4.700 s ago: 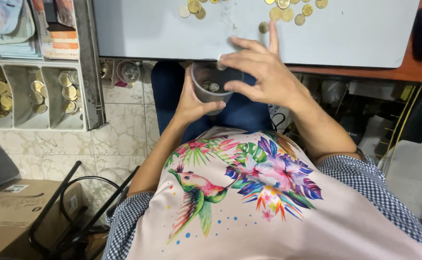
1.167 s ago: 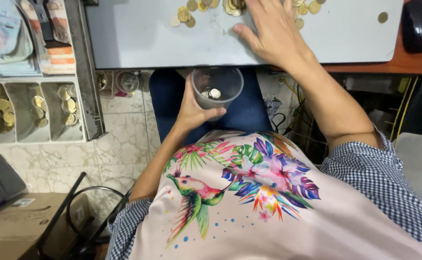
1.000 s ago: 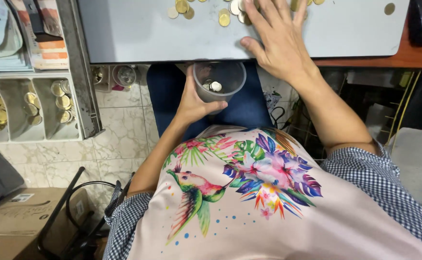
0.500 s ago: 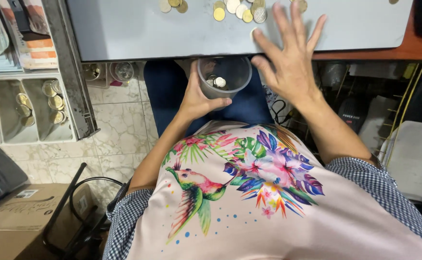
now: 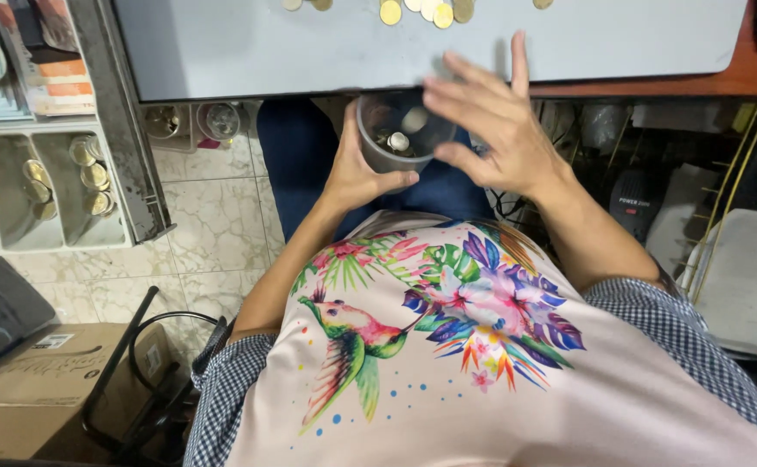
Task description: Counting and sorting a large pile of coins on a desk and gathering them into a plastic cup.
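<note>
My left hand [image 5: 354, 177] grips a clear plastic cup [image 5: 391, 138] just below the front edge of a grey desk mat [image 5: 326, 52]. A few coins lie in the bottom of the cup. My right hand [image 5: 491, 121] hovers over the cup's right rim with fingers spread; a coin seems to be falling into the cup, blurred. Several gold coins [image 5: 426, 10] lie on the mat near its far edge, above the cup.
An open drawer tray [image 5: 41, 186] with compartments of coins sits at the left. A cardboard box [image 5: 45, 389] and black cables rest on the tiled floor at lower left. A wooden desk edge [image 5: 655, 86] runs to the right, with cluttered items beneath it.
My right hand slid from the coins on the mat back over the desk edge and now sits above the cup. The cup has stayed in my left hand.
</note>
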